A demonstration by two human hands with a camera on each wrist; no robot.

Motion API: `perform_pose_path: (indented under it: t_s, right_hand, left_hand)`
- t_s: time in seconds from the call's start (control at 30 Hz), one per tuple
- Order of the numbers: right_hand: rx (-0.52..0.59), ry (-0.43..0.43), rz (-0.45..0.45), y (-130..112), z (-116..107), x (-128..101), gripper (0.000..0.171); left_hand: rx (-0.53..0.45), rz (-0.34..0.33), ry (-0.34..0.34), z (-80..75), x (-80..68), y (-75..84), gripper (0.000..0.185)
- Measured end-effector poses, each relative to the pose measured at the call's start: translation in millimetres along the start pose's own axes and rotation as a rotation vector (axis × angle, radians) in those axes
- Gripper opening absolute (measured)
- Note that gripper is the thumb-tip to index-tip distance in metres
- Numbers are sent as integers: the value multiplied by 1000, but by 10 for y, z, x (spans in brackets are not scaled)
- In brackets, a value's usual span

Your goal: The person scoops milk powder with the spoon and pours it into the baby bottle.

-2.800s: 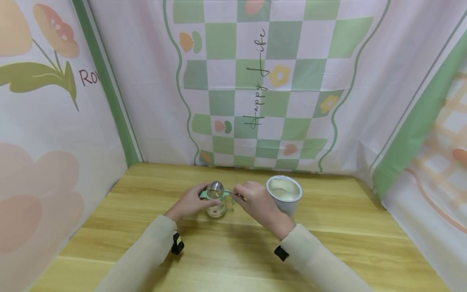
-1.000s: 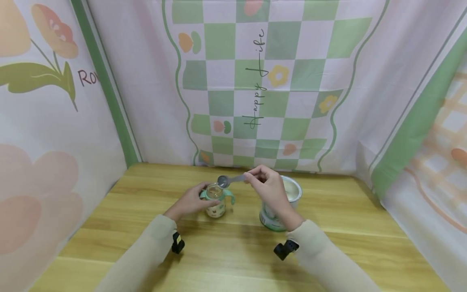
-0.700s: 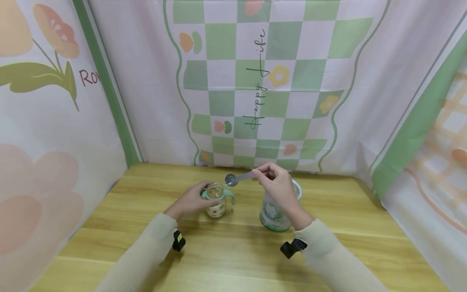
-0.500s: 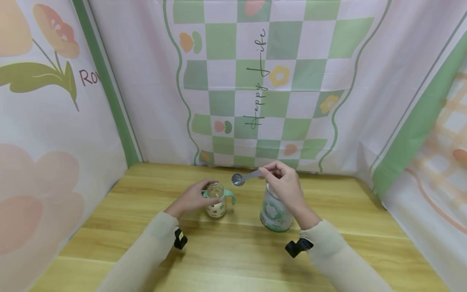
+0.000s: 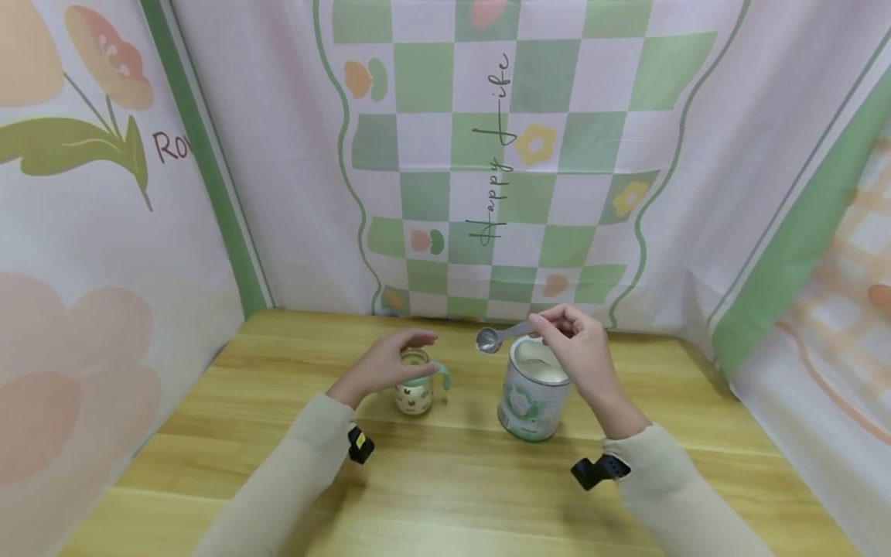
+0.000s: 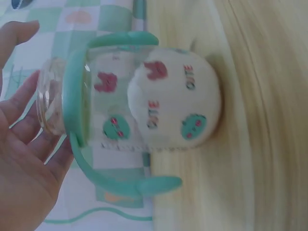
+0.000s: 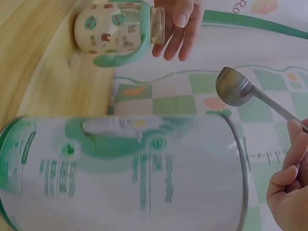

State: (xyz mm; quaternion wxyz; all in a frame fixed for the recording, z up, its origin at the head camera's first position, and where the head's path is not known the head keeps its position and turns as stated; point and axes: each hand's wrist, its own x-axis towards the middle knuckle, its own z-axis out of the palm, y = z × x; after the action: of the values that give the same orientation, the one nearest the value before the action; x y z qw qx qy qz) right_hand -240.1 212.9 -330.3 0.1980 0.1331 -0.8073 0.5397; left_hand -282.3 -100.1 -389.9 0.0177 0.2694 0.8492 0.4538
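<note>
A small glass baby bottle point(image 5: 414, 389) with teal handles stands lidless on the wooden table; the left wrist view shows white powder in the bottle point(image 6: 159, 106). My left hand point(image 5: 387, 363) hovers at its mouth, fingers straight, the left fingers point(image 7: 175, 26) level with the rim. To the right stands an open round can point(image 5: 530, 396) with pale powder inside. My right hand point(image 5: 576, 346) pinches the handle of a metal spoon point(image 5: 490, 340) just above the can's left rim. In the right wrist view the spoon point(image 7: 234, 87) shows no powder above the can point(image 7: 120, 163).
Printed cloth screens close off the table point(image 5: 445, 495) on the left, back and right. A checked green panel point(image 5: 501, 155) hangs behind the can. Bare wood lies in front of both forearms and to the left of the bottle.
My right hand carried the spoon rightward from over the bottle's mouth to the can's rim. My left hand let go of the bottle and its fingers straightened over the top.
</note>
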Motion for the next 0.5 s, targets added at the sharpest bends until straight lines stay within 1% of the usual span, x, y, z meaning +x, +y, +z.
perform_pose_path:
  t_s: [0.2,0.27,0.37,0.5]
  right_hand:
    - [10,46,3,13,-149,-27,30]
    - [11,65,1,28,-201,-30,29]
    - [17,77,1,54,-274,-26,27]
    - [18,75,9,84,-369,-38,28]
  left_hand:
    - [29,99,5,93,88,148,52]
    - [53,124,10,134,115,204,51]
    - [54,148,16,206,146,285,51]
    - [32,145,17,325,181,383,54]
